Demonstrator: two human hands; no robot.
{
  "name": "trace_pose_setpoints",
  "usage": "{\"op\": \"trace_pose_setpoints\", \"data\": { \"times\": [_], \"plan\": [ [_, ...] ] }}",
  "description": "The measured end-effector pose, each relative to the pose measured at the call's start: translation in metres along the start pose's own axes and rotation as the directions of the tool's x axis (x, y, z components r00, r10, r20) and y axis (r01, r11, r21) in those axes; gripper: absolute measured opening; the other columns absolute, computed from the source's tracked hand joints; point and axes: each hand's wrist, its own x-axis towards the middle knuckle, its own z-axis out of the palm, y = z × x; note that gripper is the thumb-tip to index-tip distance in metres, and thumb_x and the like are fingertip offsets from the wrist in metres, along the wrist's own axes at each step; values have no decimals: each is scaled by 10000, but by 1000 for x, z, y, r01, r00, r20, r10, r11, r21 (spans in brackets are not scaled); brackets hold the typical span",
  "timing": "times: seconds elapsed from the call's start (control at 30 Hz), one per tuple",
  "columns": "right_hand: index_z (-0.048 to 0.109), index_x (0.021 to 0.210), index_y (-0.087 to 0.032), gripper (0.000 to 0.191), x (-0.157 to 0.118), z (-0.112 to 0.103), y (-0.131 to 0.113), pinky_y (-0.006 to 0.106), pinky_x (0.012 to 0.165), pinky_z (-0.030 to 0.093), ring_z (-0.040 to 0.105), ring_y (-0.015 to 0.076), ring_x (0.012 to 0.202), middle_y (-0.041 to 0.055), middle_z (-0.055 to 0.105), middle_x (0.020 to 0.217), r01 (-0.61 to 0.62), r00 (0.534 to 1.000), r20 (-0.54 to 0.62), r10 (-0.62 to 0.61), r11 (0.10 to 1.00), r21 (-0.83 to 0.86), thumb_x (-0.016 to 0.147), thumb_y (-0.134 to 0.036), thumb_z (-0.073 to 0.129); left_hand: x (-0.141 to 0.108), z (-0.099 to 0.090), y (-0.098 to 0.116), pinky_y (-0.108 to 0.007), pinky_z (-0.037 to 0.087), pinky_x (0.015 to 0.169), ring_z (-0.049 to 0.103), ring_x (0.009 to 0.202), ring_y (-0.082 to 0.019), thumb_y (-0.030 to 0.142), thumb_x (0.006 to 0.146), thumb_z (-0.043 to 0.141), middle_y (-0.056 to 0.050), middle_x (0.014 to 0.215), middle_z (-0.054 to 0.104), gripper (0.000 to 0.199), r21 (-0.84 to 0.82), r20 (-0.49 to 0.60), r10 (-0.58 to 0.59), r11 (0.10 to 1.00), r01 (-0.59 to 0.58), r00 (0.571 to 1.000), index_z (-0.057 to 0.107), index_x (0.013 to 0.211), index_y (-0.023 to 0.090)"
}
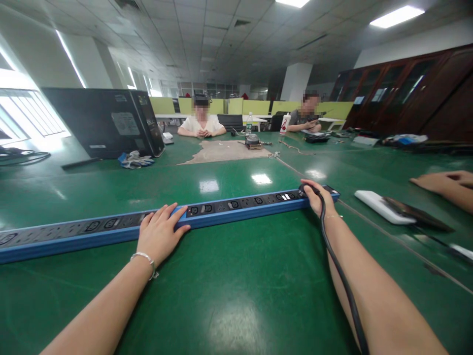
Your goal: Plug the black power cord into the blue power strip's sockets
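Observation:
A long blue power strip (247, 213) with a black face and several sockets lies across the table, slightly slanted. Near its middle my left hand (159, 231) rests flat on top, fingers stretched out, with the thumb at the near edge. At the strip's right end my right hand (317, 199) is closed around a black power plug, which is against the last sockets. Whether the plug is fully seated is hidden by my fingers. Its black cord (332, 246) hangs from the plug and runs down along my right forearm.
A black computer case (111, 123) stands at the far left, with gloves (136, 159) beside it. To the right lie a white box (384, 207), a dark flat object (417, 214) and another person's hand (443, 185). Two people sit across the green table (236, 291).

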Motion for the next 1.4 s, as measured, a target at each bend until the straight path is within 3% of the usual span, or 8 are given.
{"op": "trace_pose_setpoints", "data": {
  "times": [0.27, 0.47, 0.6, 0.77, 0.83, 0.9, 1.13, 1.4],
  "plan": [
    [673, 1008, -209, 363, 0, -2, 3, 418, 857, 475, 630, 252, 892, 69, 700, 955, 3, 995, 97, 6, 996, -92, 780, -429, 496, 0, 1, -1, -447, 279, 1039, 394, 1287, -254, 483, 853, 445, -30, 1391, 466, 488, 13, -1, 5, 1000, -5, 1000, 439, 1319, 339],
    [652, 1049, -223, 351, -9, 1, 6, 451, 927, 427, 607, 261, 977, 79, 679, 1051, 134, 988, 100, -116, 972, -194, 810, -400, 464, 0, 1, -1, -459, 273, 1041, 391, 1289, -263, 485, 854, 434, -38, 1399, 456, 492, -6, 5, -1, 1000, 1, 1000, 436, 1323, 337],
    [655, 1026, -225, 354, -10, 4, 8, 488, 968, 386, 598, 265, 1005, 75, 683, 1048, 113, 992, 69, -104, 982, -152, 817, -424, 450, 0, 1, 0, -454, 278, 1040, 400, 1282, -263, 470, 849, 451, -42, 1384, 472, 486, -6, -12, 5, 1000, -5, 1000, 452, 1313, 327],
    [668, 981, -224, 355, -2, 6, 4, 464, 970, 393, 604, 241, 989, 63, 683, 1029, 42, 992, -122, -38, 999, 33, 812, -465, 468, 0, 2, 0, -450, 284, 1036, 391, 1289, -259, 480, 851, 446, -38, 1394, 461, 488, 3, -18, 0, 1000, 0, 1000, 446, 1316, 332],
    [651, 1020, -222, 384, 3, 0, 2, 421, 936, 430, 601, 218, 989, 61, 670, 1052, 27, 951, -307, 21, 988, 152, 839, -478, 430, 0, 2, -1, -447, 284, 1036, 393, 1287, -259, 484, 851, 442, -39, 1397, 457, 494, 7, -16, 3, 1000, -3, 1000, 442, 1320, 329],
    [642, 1047, -219, 393, 5, -9, 6, 392, 902, 454, 605, 206, 971, 61, 663, 1061, 4, 923, -376, 78, 977, 212, 837, -485, 444, 0, 2, -1, -443, 284, 1036, 397, 1284, -260, 484, 852, 439, -40, 1396, 459, 496, 11, -14, 7, 1000, -7, 1000, 443, 1321, 323],
    [655, 1016, -223, 393, 5, -17, 38, 403, 887, 462, 617, 219, 931, 56, 679, 1041, -96, 985, -127, 113, 986, 133, 773, -506, 530, 0, 3, -2, -441, 281, 1039, 397, 1285, -256, 486, 857, 422, -39, 1393, 463, 496, 21, -8, 2, 1000, -2, 1000, 441, 1325, 323],
    [679, 980, -234, 352, 9, -17, 34, 458, 920, 432, 619, 254, 934, 58, 700, 949, -51, 999, 6, 52, 991, -127, 767, -445, 494, 0, 2, -1, -448, 281, 1042, 393, 1289, -265, 478, 850, 437, -31, 1396, 461, 495, 9, -10, -6, 1000, 6, 1000, 443, 1323, 335]
  ]
}}
